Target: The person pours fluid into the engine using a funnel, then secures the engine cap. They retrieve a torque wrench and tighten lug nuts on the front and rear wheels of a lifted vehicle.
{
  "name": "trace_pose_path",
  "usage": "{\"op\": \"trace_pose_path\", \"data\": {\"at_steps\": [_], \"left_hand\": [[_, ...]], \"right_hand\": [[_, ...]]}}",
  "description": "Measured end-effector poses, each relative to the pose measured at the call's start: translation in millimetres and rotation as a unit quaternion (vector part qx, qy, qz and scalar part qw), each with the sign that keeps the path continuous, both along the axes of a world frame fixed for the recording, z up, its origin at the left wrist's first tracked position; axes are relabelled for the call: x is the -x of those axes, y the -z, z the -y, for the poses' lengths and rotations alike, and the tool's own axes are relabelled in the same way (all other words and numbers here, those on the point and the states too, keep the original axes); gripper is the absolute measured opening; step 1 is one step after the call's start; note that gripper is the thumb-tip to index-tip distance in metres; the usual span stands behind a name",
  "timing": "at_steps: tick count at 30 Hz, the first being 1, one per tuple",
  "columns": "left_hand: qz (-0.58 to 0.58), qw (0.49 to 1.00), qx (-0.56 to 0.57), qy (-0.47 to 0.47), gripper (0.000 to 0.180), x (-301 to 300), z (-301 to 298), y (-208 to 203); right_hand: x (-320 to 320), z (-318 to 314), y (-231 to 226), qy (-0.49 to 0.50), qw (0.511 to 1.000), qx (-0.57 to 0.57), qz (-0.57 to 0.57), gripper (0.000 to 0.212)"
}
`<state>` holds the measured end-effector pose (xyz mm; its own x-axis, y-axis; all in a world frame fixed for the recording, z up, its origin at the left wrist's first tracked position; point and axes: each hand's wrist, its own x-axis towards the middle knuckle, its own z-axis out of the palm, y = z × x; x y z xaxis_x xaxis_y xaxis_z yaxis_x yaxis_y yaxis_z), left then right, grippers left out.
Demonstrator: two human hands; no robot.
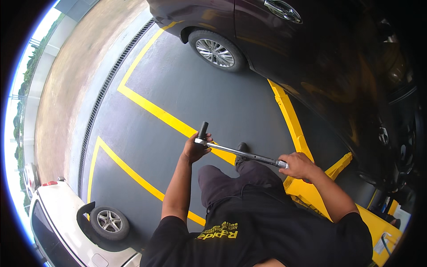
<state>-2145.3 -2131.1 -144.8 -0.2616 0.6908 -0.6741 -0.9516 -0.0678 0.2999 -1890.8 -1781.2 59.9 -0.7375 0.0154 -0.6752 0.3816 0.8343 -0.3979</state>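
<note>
A long chrome torque wrench (244, 154) lies across in front of my body, its head to the left and its handle to the right. From the head a dark deep socket (203, 129) points away from me. My left hand (193, 151) is around the head end, supporting it beside the socket, with its fingertips showing on the right. At the other end, my right hand (298, 166) is closed around the handle; most of the grip is hidden in the palm. The wrench is in mid-air above the floor, touching no car.
A dark car (311, 53) stands at the right, its alloy wheel (215, 50) ahead of me. Yellow lift arms (287, 115) reach beneath it. At the lower left is a white car (58, 213) with its wheel (110, 221). Yellow lines (155, 110) mark the grey floor; a drain grate (104, 86) runs along the left.
</note>
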Motion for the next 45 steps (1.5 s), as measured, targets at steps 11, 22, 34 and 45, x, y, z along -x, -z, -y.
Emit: {"op": "trace_pose_path", "data": {"at_steps": [11,22,34,45], "left_hand": [[-0.216,0.93,0.212,0.211,0.05,370,-190,305],[-0.397,0.834,0.349,0.159,0.047,618,-368,449],[-0.382,0.803,0.449,0.086,0.046,621,-432,448],[-0.439,0.717,0.504,0.198,0.038,618,-446,475]], "right_hand": [[376,-112,246,0.103,0.962,-0.049,0.248,0.035],[640,-173,371,0.174,0.952,-0.103,0.229,0.03],[632,-234,402,0.154,0.965,-0.116,0.178,0.031],[573,-249,497,0.096,0.97,-0.218,0.056,0.033]]}}
